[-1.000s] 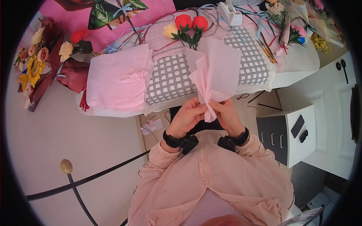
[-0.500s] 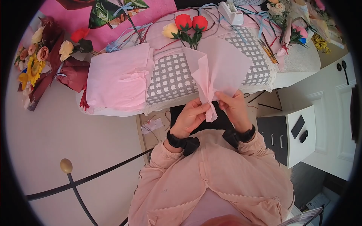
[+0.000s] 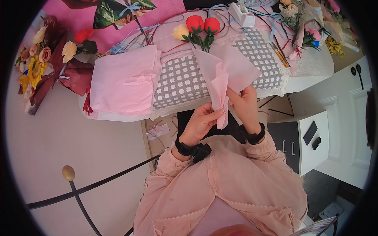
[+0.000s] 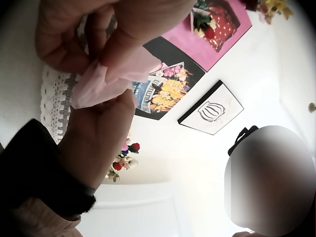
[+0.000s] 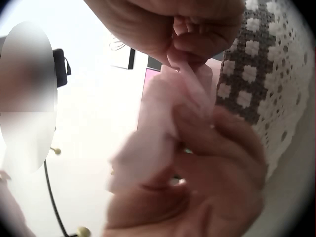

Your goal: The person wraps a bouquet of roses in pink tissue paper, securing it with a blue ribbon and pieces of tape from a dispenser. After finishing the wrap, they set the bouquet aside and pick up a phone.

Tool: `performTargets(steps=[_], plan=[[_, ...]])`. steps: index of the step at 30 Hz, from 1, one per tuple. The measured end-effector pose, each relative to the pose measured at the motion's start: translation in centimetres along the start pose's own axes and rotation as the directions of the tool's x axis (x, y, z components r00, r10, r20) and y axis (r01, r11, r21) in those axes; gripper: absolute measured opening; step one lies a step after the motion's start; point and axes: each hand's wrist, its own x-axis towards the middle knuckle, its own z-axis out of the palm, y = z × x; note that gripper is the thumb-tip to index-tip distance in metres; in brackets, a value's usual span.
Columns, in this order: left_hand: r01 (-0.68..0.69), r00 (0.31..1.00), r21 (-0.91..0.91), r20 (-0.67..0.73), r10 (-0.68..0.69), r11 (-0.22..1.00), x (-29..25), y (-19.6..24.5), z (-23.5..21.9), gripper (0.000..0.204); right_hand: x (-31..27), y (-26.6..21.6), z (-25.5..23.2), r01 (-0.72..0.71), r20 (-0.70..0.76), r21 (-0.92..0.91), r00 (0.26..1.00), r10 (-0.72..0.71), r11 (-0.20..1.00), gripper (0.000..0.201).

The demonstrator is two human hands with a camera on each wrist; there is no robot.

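Observation:
A sheet of pink wrapping paper [image 3: 220, 78] is gathered to a narrow pleat at its lower end and fans out above. My left hand [image 3: 201, 121] pinches that gathered end between thumb and fingers. Higher up on the right side, my right hand [image 3: 245, 105] has its thumb and fingers on the paper at the fold, pinching it. Two red roses [image 3: 195, 24] and a cream rose [image 3: 180, 32] stick out beyond the paper's top edge, their green stems running down behind it. In the right wrist view the crumpled paper [image 5: 158, 118] passes between both hands.
A stack of pink paper [image 3: 124, 78] lies on the left of the table, over a grey and white crocheted cloth [image 3: 177, 82]. A dark red wrapped bouquet [image 3: 75, 76] is at far left. Ribbons, a tape dispenser [image 3: 246, 19] and pencils [image 3: 280, 54] lie toward the back.
My right hand has moved off the gathered end, up and to the right along the paper. The left hand keeps its hold. The roses have shifted slightly to the right.

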Motion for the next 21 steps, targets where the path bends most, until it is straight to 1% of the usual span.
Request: performTargets(steps=[1,2,4,7,10,11,13,14,17,19,21], plan=[[0.001,1.0,-0.005,0.004,-0.001,1.0,0.0,0.0,-0.1,0.03,-0.1,-0.5,-0.4,-0.104,0.065,0.081,0.993,0.099,0.991,0.017],[0.004,1.0,-0.021,0.011,-0.003,1.0,0.0,0.0,-0.2,0.03,0.1,-0.2,-0.6,-0.12,0.06,0.207,0.992,0.11,0.971,0.019],[0.011,1.0,-0.052,0.026,-0.01,0.999,-0.1,0.1,-0.3,0.031,0.6,0.4,-0.6,-0.144,0.053,0.449,0.989,0.135,0.882,0.021],[0.024,0.999,-0.089,0.043,-0.02,0.996,-0.2,-0.1,-0.7,0.032,1.2,-1.1,-1.0,-0.189,0.016,0.561,0.976,0.218,0.806,0.024],[0.04,0.998,-0.08,0.056,-0.035,0.996,-0.4,0.1,-1.1,0.032,2.8,0.5,-4.4,-0.238,0.244,0.408,0.959,0.145,0.882,0.026],[0.044,0.998,-0.085,0.056,-0.039,0.995,-0.5,0.2,-1.1,0.029,3.2,0.5,-4.8,-0.238,0.259,0.377,0.955,0.145,0.895,0.027],[0.053,0.997,-0.089,0.052,-0.048,0.995,-0.8,0.4,-1.2,0.025,3.8,-1.6,-5.2,-0.238,0.288,0.32,0.947,0.145,0.917,0.032],[0.056,0.997,-0.093,0.062,-0.051,0.994,-0.9,0.5,-1.4,0.025,4.3,-2.8,-5.8,-0.274,0.38,0.214,0.908,0.179,0.938,0.039],[0.069,0.995,-0.096,0.083,-0.061,0.993,-1.0,0.6,-2.0,0.025,6.4,-4.6,-6.5,-0.197,0.419,0.078,0.896,0.148,0.977,0.043],[0.065,0.995,-0.086,0.083,-0.057,0.994,-1.1,0.6,-2.2,0.024,9.0,-4.7,-7.5,-0.243,0.582,0.055,0.796,0.167,0.968,0.041],[0.052,0.996,-0.085,0.078,-0.046,0.995,-1.2,0.6,-2.3,0.024,10.8,-5.4,-7.8,-0.295,0.723,0.001,0.661,0.203,0.956,0.04]])
